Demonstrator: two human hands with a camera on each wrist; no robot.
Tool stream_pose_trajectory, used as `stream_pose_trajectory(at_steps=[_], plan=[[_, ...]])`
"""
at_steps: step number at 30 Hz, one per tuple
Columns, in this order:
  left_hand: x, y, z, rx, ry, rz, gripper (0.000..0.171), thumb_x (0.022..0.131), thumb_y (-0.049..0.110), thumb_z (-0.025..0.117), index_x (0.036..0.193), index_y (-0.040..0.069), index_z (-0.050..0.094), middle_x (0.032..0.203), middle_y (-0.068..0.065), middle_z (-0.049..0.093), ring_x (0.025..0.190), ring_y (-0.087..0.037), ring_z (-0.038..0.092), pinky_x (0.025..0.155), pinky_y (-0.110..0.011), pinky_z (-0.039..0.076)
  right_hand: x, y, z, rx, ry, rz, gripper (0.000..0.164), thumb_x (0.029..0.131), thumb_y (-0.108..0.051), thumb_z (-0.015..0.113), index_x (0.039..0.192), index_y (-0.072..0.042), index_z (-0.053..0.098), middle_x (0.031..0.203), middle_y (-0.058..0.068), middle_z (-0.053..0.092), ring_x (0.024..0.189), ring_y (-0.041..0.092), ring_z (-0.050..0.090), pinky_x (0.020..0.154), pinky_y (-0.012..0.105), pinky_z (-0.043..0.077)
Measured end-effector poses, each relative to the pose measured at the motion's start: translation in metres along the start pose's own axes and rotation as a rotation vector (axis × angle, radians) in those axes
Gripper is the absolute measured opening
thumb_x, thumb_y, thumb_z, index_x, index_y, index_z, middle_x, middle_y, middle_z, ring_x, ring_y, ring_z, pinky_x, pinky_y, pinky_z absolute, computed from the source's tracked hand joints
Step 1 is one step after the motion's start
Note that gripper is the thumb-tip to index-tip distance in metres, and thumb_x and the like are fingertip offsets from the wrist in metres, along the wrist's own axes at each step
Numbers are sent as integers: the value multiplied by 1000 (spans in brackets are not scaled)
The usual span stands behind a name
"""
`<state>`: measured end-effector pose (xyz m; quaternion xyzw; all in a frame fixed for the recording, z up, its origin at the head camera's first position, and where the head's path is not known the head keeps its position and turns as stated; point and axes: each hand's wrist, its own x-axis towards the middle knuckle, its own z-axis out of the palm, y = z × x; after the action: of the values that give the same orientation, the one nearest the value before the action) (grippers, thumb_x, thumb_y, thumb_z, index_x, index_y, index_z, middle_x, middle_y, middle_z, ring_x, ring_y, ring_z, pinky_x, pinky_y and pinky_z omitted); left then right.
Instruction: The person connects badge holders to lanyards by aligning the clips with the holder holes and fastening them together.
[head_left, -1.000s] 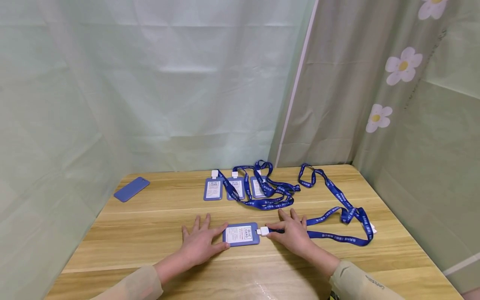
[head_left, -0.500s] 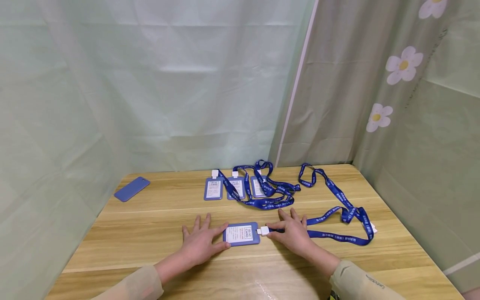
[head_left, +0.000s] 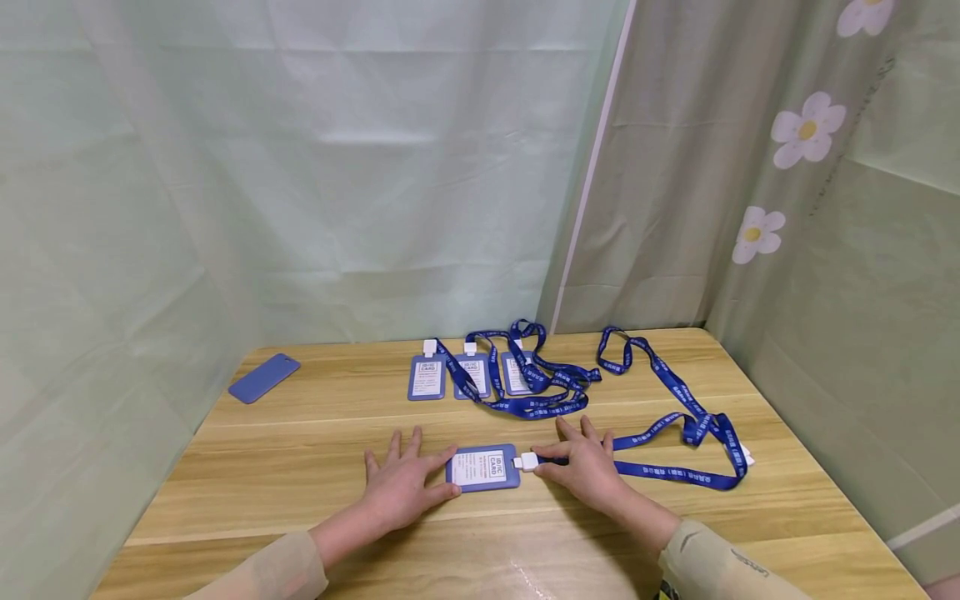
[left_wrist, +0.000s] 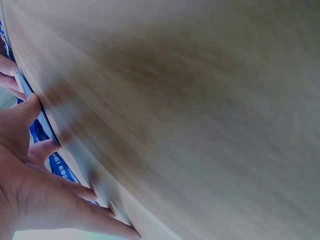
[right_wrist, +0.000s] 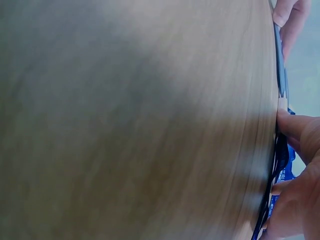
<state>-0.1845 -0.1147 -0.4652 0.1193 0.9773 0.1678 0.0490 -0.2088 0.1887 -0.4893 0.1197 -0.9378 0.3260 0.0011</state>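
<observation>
A blue card holder (head_left: pixel 483 468) with a white ID/IC card lies flat on the table, its slotted end pointing right. My left hand (head_left: pixel 397 487) rests with fingers spread, thumb and index finger touching the left corners of this holder. A white clip (head_left: pixel 529 462) joins the holder's right end to a blue lanyard (head_left: pixel 678 476). My right hand (head_left: pixel 591 468) pinches the lanyard's clip end between thumb and index finger, the other fingers resting over the strap. In the right wrist view, the right thumb (right_wrist: pixel 284 120) sits right at the clip.
Behind the hands, three clipped card holders (head_left: pixel 427 378) stand in a row with tangled lanyards (head_left: pixel 551 407) over them. A lone blue card holder (head_left: pixel 264 378) lies at the back left. The strap spreads toward the wooden table's (head_left: pixel 810 500) right side. Curtains (head_left: pixel 375 167) hang behind.
</observation>
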Motion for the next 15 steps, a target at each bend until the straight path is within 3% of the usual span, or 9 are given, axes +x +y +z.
stream_pose_trajectory(at_steps=[15], plan=[[2, -1, 4, 0, 2, 4, 63, 89, 58, 72, 146, 32, 59, 158, -33, 31, 144, -63, 17, 101, -89, 5, 0, -2, -1, 13, -7, 12, 26, 85, -28, 85, 111, -24, 82, 156, 24, 42, 149, 57, 14, 110, 79, -6]])
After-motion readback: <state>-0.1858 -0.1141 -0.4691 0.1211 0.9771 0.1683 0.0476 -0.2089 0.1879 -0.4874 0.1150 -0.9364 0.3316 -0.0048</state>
